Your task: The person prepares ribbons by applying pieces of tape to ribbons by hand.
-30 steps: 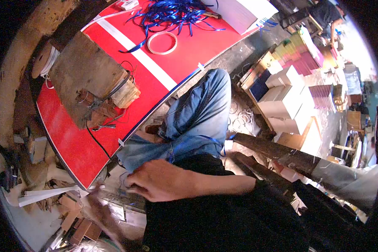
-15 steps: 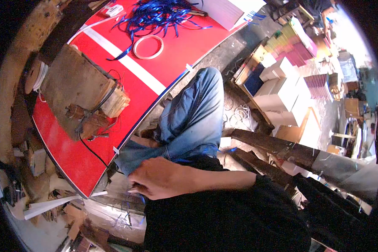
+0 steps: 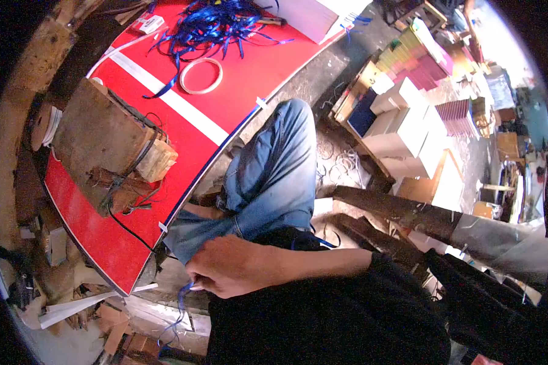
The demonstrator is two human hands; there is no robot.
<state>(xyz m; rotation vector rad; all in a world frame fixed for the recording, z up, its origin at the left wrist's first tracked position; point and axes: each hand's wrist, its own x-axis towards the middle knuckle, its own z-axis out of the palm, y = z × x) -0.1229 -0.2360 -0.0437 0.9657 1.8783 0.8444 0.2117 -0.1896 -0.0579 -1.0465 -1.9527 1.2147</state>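
My right hand (image 3: 228, 266) is closed in a pinch in front of the black shirt, its arm reaching across from the right. From its fingertips a thin blue ribbon (image 3: 181, 301) hangs down and curls at the lower end. Just above the hand are the crossed legs in blue jeans (image 3: 271, 176). Another bit of blue ribbon shows on the lap beyond the forearm. My left hand is out of view.
A red table (image 3: 128, 261) with a white stripe carries a heap of blue ribbons (image 3: 216, 27), a white ring (image 3: 201, 76) and a wooden block (image 3: 100, 137) with a black cord. White stacks (image 3: 402, 131) stand right, near dark wooden beams (image 3: 396, 210). Scraps lie lower left.
The view has shifted slightly, and the table things sit a little farther left. My right hand has turned a little, and the blue ribbon now hangs plainly from its fingertips.
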